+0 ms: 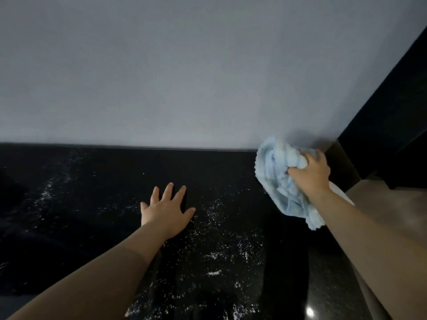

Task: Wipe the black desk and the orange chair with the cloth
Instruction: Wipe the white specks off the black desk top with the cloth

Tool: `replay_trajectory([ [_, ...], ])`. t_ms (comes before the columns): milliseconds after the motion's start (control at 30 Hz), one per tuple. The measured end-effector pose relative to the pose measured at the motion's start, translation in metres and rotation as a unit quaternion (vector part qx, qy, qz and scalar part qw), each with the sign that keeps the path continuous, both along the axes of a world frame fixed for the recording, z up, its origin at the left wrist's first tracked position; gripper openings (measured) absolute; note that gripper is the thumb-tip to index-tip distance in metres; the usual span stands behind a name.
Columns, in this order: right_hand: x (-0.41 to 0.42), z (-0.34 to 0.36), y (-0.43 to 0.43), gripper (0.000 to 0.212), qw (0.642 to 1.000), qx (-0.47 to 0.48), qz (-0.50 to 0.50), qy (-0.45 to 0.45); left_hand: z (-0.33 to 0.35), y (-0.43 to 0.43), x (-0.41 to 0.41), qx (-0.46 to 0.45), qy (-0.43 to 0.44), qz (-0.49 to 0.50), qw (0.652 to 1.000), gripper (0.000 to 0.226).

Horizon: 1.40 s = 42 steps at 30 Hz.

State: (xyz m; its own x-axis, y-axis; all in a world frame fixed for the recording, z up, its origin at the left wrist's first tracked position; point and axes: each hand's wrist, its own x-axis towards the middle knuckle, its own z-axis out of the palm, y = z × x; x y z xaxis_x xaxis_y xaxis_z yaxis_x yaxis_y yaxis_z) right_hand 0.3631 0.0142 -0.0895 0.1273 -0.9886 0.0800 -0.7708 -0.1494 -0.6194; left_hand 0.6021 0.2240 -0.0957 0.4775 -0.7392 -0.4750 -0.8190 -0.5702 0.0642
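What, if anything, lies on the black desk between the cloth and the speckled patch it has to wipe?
Nothing visible does. The right hand grips the light blue cloth at the desk's far right corner. The white specks lie on bare surface; the left hand lies flat just left of them.

A: I log the counter (97,204) as black and glossy, stone-like, flecked with white specks and catching a light glint.

B: And the cloth (279,181)?

A: Pale blue, soft, fluffy pile, bunched. I note the wall (184,77) behind as matt grey, smooth.
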Motion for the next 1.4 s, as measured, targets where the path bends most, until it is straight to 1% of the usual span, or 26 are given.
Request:
replay_trajectory([
  [67,0.025,-0.007,-0.007,0.054,0.984,0.099,-0.012,0.147,0.003,-0.002,0.004,-0.007,0.005,0.004,1.0,0.067],
  [100,0.038,-0.009,-0.005,0.054,0.974,0.127,-0.006,0.19,0.004,-0.003,0.005,-0.009,0.007,0.005,1.0,0.066],
  [200,0.073,-0.003,0.011,0.051,0.968,0.087,0.084,0.22,0.002,-0.001,0.003,-0.015,0.0,0.001,1.0,0.065],
  [267,0.087,0.001,0.03,0.046,0.961,0.065,0.177,0.204,0.0,0.001,0.001,-0.018,-0.012,-0.006,1.0,0.067],
  [367,0.092,0.004,0.054,0.026,0.944,0.036,0.279,0.173,-0.001,0.004,0.003,-0.013,-0.02,-0.02,1.0,0.066],
  [433,0.089,0.011,0.049,0.025,0.967,0.049,0.248,0.041,0.0,0.004,0.005,-0.008,-0.018,-0.026,0.999,0.066],
  [467,0.085,0.011,0.036,0.031,0.977,0.044,0.206,-0.033,0.001,0.004,0.006,-0.006,-0.017,-0.029,0.999,0.066],
  [500,0.081,0.013,0.022,0.04,0.982,0.037,0.174,-0.066,0.001,0.004,0.006,-0.005,-0.017,-0.03,0.999,0.066],
  [533,0.079,0.014,0.008,0.051,0.985,0.036,0.166,-0.02,0.001,0.003,0.005,-0.004,-0.016,-0.032,0.999,0.067],
  [567,0.077,0.013,-0.001,0.062,0.98,0.06,0.17,0.086,0.001,0.003,0.004,-0.003,-0.016,-0.032,0.999,0.067],
  [600,0.078,0.01,-0.005,0.073,0.959,0.099,0.179,0.194,0.001,0.002,0.004,-0.002,-0.014,-0.031,0.999,0.068],
  [633,0.081,0.007,-0.004,0.08,0.936,0.139,0.186,0.266,0.002,0.002,0.004,-0.003,-0.011,-0.028,1.0,0.067],
  [667,0.085,0.004,0.0,0.083,0.925,0.156,0.185,0.292,0.002,0.001,0.004,-0.003,-0.007,-0.025,1.0,0.067],
  [767,0.101,0.001,0.016,0.075,0.94,0.128,0.18,0.26,0.003,-0.001,0.005,-0.004,-0.004,-0.02,1.0,0.065],
  [833,0.11,-0.001,0.027,0.049,0.948,0.088,0.172,0.252,0.003,0.0,0.005,-0.002,0.002,-0.018,1.0,0.063],
  [900,0.113,-0.005,0.045,0.021,0.955,-0.003,0.168,0.245,0.004,-0.001,0.006,0.0,0.006,-0.016,1.0,0.062],
  [933,0.11,-0.008,0.055,0.013,0.953,-0.043,0.189,0.234,0.004,-0.001,0.006,0.0,0.008,-0.015,1.0,0.061],
  [967,0.104,-0.008,0.062,0.003,0.95,-0.045,0.229,0.207,0.005,-0.001,0.006,0.0,0.008,-0.015,1.0,0.061],
  [1033,0.089,0.001,0.061,0.019,0.946,0.0,0.295,0.134,0.005,0.001,0.005,-0.003,0.005,-0.018,1.0,0.062],
  [1100,0.078,0.005,0.033,0.008,0.965,-0.024,0.256,0.059,0.003,0.001,0.005,-0.002,0.002,-0.023,1.0,0.064],
  [1133,0.074,0.007,0.017,0.015,0.975,-0.049,0.213,0.046,0.002,0.0,0.004,0.0,0.001,-0.023,1.0,0.065],
  [1167,0.071,0.006,0.003,0.027,0.981,-0.04,0.177,0.071,0.002,0.0,0.003,0.002,-0.001,-0.022,1.0,0.065],
  [1200,0.07,0.001,-0.004,0.037,0.98,0.001,0.15,0.13,0.001,0.0,0.003,0.004,-0.001,-0.022,1.0,0.065],
  [1267,0.076,-0.006,-0.001,0.051,0.955,0.067,0.143,0.25,0.001,0.0,0.003,0.002,0.003,-0.021,1.0,0.065],
  [1333,0.088,-0.006,0.021,0.054,0.938,0.064,0.187,0.285,0.001,0.0,0.004,-0.002,0.001,-0.02,1.0,0.064],
  [1400,0.097,-0.008,0.055,0.047,0.919,0.022,0.258,0.296,-0.001,0.001,0.003,-0.003,-0.011,-0.026,1.0,0.064],
])
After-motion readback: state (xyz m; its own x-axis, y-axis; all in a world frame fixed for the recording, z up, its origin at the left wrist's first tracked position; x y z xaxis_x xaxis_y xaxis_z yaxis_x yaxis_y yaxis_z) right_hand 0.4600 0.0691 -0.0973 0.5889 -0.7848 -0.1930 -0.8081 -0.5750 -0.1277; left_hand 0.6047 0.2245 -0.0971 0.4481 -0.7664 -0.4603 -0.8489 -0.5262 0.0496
